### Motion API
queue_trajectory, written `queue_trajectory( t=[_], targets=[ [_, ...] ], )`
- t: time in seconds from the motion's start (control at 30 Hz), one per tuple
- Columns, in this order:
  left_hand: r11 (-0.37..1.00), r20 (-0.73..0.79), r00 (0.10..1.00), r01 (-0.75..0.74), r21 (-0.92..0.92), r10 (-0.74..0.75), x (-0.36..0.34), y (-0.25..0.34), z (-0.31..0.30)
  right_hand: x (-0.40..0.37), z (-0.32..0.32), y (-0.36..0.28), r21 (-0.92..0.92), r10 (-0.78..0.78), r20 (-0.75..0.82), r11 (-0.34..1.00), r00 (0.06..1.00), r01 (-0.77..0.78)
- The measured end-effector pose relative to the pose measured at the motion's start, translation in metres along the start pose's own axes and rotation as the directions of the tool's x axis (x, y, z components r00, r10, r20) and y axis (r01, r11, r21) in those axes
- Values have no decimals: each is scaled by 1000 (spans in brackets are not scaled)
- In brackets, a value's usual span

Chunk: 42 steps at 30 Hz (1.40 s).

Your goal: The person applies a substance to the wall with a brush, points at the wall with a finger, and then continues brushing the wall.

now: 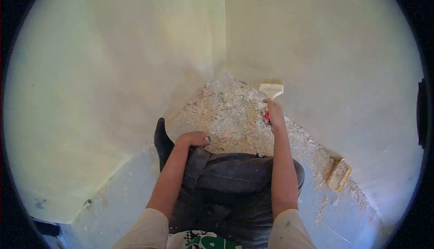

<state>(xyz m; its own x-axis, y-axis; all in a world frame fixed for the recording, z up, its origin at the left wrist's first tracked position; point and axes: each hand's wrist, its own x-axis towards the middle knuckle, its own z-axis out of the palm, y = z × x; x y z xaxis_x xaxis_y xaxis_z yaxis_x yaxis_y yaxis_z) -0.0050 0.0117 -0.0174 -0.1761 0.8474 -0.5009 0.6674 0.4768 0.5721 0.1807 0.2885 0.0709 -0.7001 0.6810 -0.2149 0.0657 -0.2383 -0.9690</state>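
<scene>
My right hand (pixel 275 112) is closed round the handle of a wide scraper (pixel 271 91), pale and coated-looking, with red showing at the grip. The scraper's broad head points up and lies against or close to the right-hand wall; contact is hard to judge. My left hand (pixel 195 138) is curled in beside my raised leg, over the edge of a heap of pale flakes (pixel 230 104). A small greyish bit shows at its fingertips, too small to name. The flakes fill the corner below the walls and spread along the foot of the right wall.
Two bare, patchy walls (pixel 158 36) meet in the corner ahead. A small cream tray (pixel 339 176) stands tilted among flakes at the right. On the grey-blue floor (pixel 122 190) at the left lies a small object (pixel 87 203). My dark-clad legs (pixel 230 172) are folded before me.
</scene>
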Motion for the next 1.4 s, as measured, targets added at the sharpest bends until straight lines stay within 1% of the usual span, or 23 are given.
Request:
queue_trajectory(
  t=[0.03, 0.07, 0.1, 0.13, 0.2, 0.23, 0.33, 0.4, 0.43, 0.5, 0.53, 0.63, 0.7, 0.73, 0.8, 0.83, 0.9, 0.97, 1.03, 1.07, 1.13, 1.2, 1.4],
  targets=[
    [998, 3, 998, -59, 22, 59, 2, -4, 1, 3, 3, 3, 15, 5, 5, 1000, 1000, -5],
    [998, 9, 999, -46, 34, 46, 3, -9, 1, 7, 4, 6, -266, -125, -9, 957, 992, 118],
    [999, 25, 999, -33, 14, 33, 2, -6, 0, 12, 5, 9, -522, -250, 10, 824, 968, 219],
    [1000, 40, 999, -17, -7, 18, 0, -2, -1, 15, 5, 13, -503, -244, 7, 837, 970, 214],
    [999, 56, 997, 44, 11, -44, -7, 12, -5, 23, 7, 24, -622, -421, 24, 704, 907, 343],
    [996, 63, 994, 89, 16, -90, -8, 15, -6, 14, 13, 15, -597, -414, 17, 726, 910, 341],
    [997, -33, 999, 43, 63, -41, 2, -7, 5, -10, 18, -7, -598, -364, 59, 733, 930, 325],
    [992, -43, 997, 73, 98, -70, -3, -2, 0, -11, 16, -6, -681, -419, 126, 623, 899, 385],
    [995, -29, 997, 78, 65, -76, -11, 13, -6, -10, 17, -5, -654, -423, 115, 649, 899, 389],
    [993, -7, 995, 102, 56, -102, -10, 19, -5, -9, 16, 2, -716, -426, 153, 574, 892, 397],
    [996, -14, 997, 76, 49, -76, -6, 14, -3, -4, 15, 12, -694, -427, 140, 601, 893, 396],
    [996, -10, 999, 31, 89, -31, -4, 10, -1, 12, 16, 29, -693, -518, 147, 553, 842, 462],
    [995, -9, 1000, -9, 104, 10, 1, 15, -1, 17, 13, 27, -724, -364, 126, 602, 923, 337],
    [998, 26, 999, 21, 51, -23, 2, 23, -2, 25, 9, 29, -731, -361, 131, 594, 923, 336],
    [999, 65, 997, 49, -9, -49, 5, 31, -6, 53, 5, 32, -801, -401, 180, 470, 898, 371],
    [997, 104, 992, 75, -26, -72, 7, 33, -8, 64, 6, 25, -806, -395, 184, 463, 900, 368],
    [993, 144, 985, 102, -56, -93, 7, 37, -12, 87, 13, 6, -795, -569, 256, 336, 781, 505],
    [1000, 111, 994, -17, 26, 14, 6, 40, -16, 110, 31, -26, -746, -617, 280, 343, 736, 571],
    [998, 107, 993, -38, -47, 42, 17, 26, -12, 130, 54, -62, -626, -707, 285, 374, 647, 684],
    [992, 105, 992, -57, -111, 69, 21, 19, -9, 139, 66, -77, -571, -724, 264, 415, 637, 708],
    [992, 78, 994, -73, -108, 81, 23, 15, -10, 159, 88, -96, -514, -737, 249, 449, 628, 731],
    [991, 52, 995, -79, -105, 85, 23, 15, -15, 180, 108, -101, -458, -850, 165, 383, 500, 802],
    [997, 61, 997, 48, -61, -44, 22, 30, -26, 238, 136, -56, -431, -753, 208, 502, 624, 750]
  ],
)
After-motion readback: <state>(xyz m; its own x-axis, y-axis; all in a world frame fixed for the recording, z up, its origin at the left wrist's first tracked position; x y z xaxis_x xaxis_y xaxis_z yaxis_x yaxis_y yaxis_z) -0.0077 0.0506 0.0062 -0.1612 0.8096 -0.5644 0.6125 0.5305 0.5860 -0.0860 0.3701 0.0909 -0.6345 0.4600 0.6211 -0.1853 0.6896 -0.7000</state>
